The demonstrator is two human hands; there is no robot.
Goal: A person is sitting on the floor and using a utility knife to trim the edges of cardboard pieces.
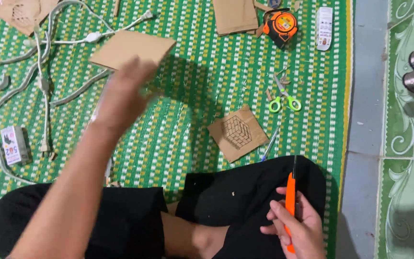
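Observation:
My left hand [123, 91] is raised over the green woven mat [178, 134], blurred, its fingers near the edge of a plain cardboard sheet [132, 48]; whether it grips anything I cannot tell. Resting on my right knee, my right hand [295, 225] holds an orange utility knife [291, 192] with the blade end pointing away from me. A small cardboard piece with a drawn cube grid [237, 133] lies on the mat in front of my knees, with a pen [270, 144] beside it.
Green-handled scissors [283, 100] and cardboard scraps lie right of centre. An orange tape measure [282, 26], a white remote [324, 28] and more cardboard [235, 15] sit at the top. White cables [44, 81] and a small box [14, 145] are left. Tiled floor [394, 144] borders the mat.

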